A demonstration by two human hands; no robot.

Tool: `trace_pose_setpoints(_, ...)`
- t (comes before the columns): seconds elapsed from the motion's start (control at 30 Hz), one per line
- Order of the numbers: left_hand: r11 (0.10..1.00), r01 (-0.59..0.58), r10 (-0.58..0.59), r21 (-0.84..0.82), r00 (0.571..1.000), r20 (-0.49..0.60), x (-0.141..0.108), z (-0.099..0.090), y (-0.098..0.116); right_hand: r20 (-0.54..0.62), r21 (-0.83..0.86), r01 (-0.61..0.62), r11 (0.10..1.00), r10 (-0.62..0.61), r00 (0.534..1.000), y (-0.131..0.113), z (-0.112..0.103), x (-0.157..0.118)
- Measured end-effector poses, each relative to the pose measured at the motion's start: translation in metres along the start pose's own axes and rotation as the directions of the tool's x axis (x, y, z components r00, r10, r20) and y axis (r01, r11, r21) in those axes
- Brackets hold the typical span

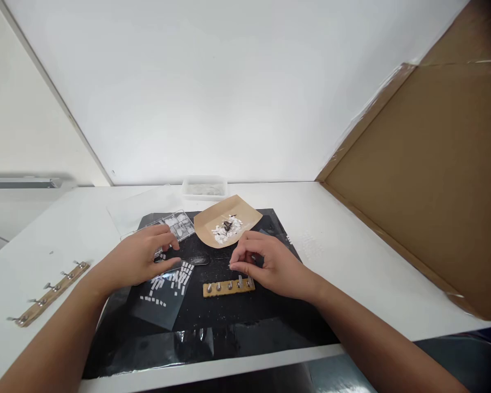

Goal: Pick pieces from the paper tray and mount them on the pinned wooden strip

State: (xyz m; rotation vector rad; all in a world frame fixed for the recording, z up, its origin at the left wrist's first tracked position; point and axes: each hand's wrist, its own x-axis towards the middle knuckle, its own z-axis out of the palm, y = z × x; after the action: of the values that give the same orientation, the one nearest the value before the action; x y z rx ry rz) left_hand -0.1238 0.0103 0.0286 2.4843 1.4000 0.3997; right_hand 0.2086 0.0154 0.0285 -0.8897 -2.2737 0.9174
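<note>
My left hand (153,255) hovers over a clear sheet (155,315) bearing rows of small white rectangular pieces (184,275). Its thumb and fingers are apart, with nothing visible between them. My right hand (265,262) has thumb and fingertips pinched together; whatever they hold is too small to make out. Just below those fingertips lies a wooden strip (225,292) carrying a row of small metal posts, its right end close under the hand. Between the hands is a flat dark metallic piece (198,260).
A brown paper tray (207,221) holds white scraps and a dark clump. Behind it stands a clear plastic box (204,188). A wire rack (182,224) sits beside the left hand. Another wooden strip with metal clips (53,295) lies far left. Cardboard (425,180) rises at right. A black mat (229,325) covers the table's middle.
</note>
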Motion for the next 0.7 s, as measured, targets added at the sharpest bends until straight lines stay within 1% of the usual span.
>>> trace_pose_setpoints(0.07, 0.997, -0.071, 0.072, 0.013, 0.997, -0.042, 0.000, 0.002, 0.006, 0.027, 0.008, -0.031, 0.999, 0.030, 0.999, 0.001, 0.003, 0.001)
trace_pose_setpoints(0.1, 0.995, -0.104, 0.104, -0.010, 0.994, -0.039, 0.000, 0.005, 0.011, 0.040, 0.011, -0.039, 0.999, 0.038, 0.998, 0.001, 0.004, 0.001)
trace_pose_setpoints(0.2, 0.973, -0.184, 0.187, -0.137, 0.982, 0.007, 0.001, 0.016, 0.030, 0.080, 0.015, -0.045, 0.999, 0.044, 0.996, 0.002, 0.009, 0.001)
trace_pose_setpoints(0.27, 0.952, -0.216, 0.227, -0.217, 0.973, 0.028, 0.002, 0.026, 0.042, 0.101, 0.018, -0.058, 0.998, 0.056, 0.993, 0.002, 0.011, 0.001)
trace_pose_setpoints(0.37, 0.940, -0.204, 0.227, -0.273, 0.972, 0.057, 0.004, 0.041, 0.054, 0.117, 0.025, -0.080, 0.997, 0.076, 0.990, 0.003, 0.013, 0.002)
trace_pose_setpoints(0.47, 0.944, -0.139, 0.169, -0.300, 0.983, 0.076, 0.006, 0.051, 0.059, 0.123, 0.028, -0.085, 0.996, 0.080, 0.989, 0.005, 0.015, 0.004)
trace_pose_setpoints(0.53, 0.941, -0.095, 0.126, -0.325, 0.989, 0.076, 0.006, 0.056, 0.060, 0.137, 0.025, -0.090, 0.996, 0.086, 0.987, 0.006, 0.017, 0.006)
trace_pose_setpoints(0.7, 0.913, -0.044, 0.069, -0.405, 0.997, 0.047, 0.009, 0.061, 0.062, 0.166, -0.027, -0.069, 0.997, 0.072, 0.983, 0.006, 0.022, 0.006)
